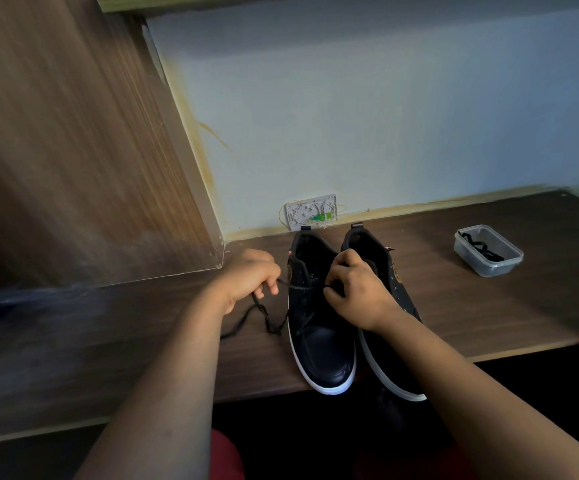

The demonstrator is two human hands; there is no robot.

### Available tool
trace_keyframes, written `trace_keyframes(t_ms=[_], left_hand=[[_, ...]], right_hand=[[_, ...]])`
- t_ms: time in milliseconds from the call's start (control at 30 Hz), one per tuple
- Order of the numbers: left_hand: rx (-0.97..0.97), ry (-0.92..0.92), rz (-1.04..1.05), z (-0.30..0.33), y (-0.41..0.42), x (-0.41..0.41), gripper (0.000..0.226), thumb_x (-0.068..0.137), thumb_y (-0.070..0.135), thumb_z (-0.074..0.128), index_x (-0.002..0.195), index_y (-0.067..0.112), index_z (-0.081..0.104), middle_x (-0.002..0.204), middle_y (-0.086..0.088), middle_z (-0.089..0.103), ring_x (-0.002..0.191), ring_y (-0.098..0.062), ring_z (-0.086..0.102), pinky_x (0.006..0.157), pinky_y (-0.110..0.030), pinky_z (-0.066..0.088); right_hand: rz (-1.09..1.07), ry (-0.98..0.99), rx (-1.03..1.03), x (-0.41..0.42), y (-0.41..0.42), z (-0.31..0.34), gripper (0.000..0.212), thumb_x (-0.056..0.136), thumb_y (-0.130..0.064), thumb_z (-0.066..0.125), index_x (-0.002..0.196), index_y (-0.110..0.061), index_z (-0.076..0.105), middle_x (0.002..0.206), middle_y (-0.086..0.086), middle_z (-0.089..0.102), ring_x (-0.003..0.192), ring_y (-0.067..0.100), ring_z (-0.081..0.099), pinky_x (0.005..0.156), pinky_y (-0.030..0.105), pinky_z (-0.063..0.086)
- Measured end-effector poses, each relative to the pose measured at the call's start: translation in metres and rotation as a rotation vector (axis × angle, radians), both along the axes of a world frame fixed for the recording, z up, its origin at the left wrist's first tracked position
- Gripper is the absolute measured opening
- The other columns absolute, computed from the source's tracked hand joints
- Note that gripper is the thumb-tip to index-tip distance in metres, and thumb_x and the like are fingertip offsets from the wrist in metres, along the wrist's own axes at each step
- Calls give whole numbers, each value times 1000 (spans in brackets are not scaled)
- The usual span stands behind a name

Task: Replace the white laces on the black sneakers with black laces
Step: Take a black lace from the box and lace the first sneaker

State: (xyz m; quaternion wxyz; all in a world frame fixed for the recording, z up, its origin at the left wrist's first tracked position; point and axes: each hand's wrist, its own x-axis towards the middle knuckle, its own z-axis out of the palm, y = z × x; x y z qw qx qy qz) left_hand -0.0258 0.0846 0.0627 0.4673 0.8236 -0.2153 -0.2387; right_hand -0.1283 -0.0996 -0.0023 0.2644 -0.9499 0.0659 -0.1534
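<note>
Black lace [264,315] threaded through the eyelets of the left sneaker [319,327], pulled taut to the left, loose tail trailing on the dark wooden desk [489,306]; pinched in the curled fingers of the left hand [250,277] just beside the shoe; right hand [354,289] curled over the tongue, gripping the lace's other end; right sneaker [385,341] touching alongside, toes overhanging the desk edge; further right, well apart, clear plastic container [488,250] holding another black lace.

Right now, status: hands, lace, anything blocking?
Left hand pinching black lace, pulling it sideways. Right hand gripping at left sneaker eyelets. Spare lace in plastic tub. Nothing blocking.
</note>
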Motion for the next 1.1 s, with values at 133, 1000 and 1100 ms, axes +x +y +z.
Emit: trace_keyframes(t_ms=[133,1000,1100], left_hand=[[286,55,-105,-10,-7,-6,10,73,3,53,65,9,53,63,-11,67,43,-14,46,42,-16,31],[38,-203,38,-29,-43,-14,10,86,17,68,76,17,66,70,2,60,65,-11,55,62,-23,45],[-91,-94,110,-17,-35,-9,9,89,18,68,80,17,68,70,2,65,59,-7,56,54,-15,43]], right_hand=[[2,-94,105,2,0,-4,8,87,-15,60,86,-7,62,108,0,45,95,17,55,88,29,45],[-57,-319,97,2,-6,-8,3,79,-6,73,83,-7,74,94,-1,64,82,6,60,74,3,38],[-48,-317,122,2,-6,-8,3,79,-5,73,81,-8,73,93,-1,64,82,7,61,73,4,40]])
